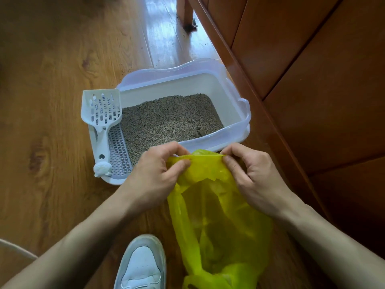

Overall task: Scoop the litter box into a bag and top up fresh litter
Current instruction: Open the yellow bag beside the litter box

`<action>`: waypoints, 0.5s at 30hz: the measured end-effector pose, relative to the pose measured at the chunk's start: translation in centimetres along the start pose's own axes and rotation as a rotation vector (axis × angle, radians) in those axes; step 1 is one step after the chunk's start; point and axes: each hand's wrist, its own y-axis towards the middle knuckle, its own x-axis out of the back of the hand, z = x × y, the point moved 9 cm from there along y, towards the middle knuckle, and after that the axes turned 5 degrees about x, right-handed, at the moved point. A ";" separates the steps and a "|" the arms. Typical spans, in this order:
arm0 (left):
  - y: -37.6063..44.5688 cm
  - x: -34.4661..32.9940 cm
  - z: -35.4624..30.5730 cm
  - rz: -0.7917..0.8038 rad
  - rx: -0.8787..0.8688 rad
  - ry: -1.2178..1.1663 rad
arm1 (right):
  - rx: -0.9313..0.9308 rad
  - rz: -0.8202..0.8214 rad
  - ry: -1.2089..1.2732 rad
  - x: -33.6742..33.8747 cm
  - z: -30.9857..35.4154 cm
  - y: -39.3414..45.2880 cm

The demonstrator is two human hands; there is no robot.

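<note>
Grip: the left hand [158, 172] and the right hand [252, 174] each pinch the top edge of a yellow bag [216, 215], fingers curled on the thin plastic, the stretch of edge between them pulled taut just in front of the litter box [235, 97].
Bag: it hangs from the two hands and trails down to the wooden floor [52, 80], crumpled at the bottom; its mouth looks not yet opened wide, and nothing can be made out inside it.
Stage: by the look of it, an early one, with the bag being readied and no scooping begun.
Scoop: the white scoop [102, 122] rests untouched on the left edge of the box, head away from the person, handle over a slotted grid [119, 151].
Litter: grey litter [168, 119] covers the floor of the box; a few darker clumps [200, 132] sit near the front right corner, apparently waiting to be lifted out.
Left to do: opening the bag, scooping the clumps into it, topping up; no fresh litter supply is in view.
Surroundings: a wooden cabinet [312, 69] stands tight against the right side of the box, a furniture leg [185, 11] stands beyond it, and scattered grains dot the floor there.
In the way: a white shoe [141, 265] sits just beside the trailing bag; the cabinet probably leaves little room to work from the right.
</note>
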 end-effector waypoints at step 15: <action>-0.6 -0.2 -0.9 -0.087 -0.044 0.207 | 0.009 0.042 0.047 -0.8 0.2 -0.1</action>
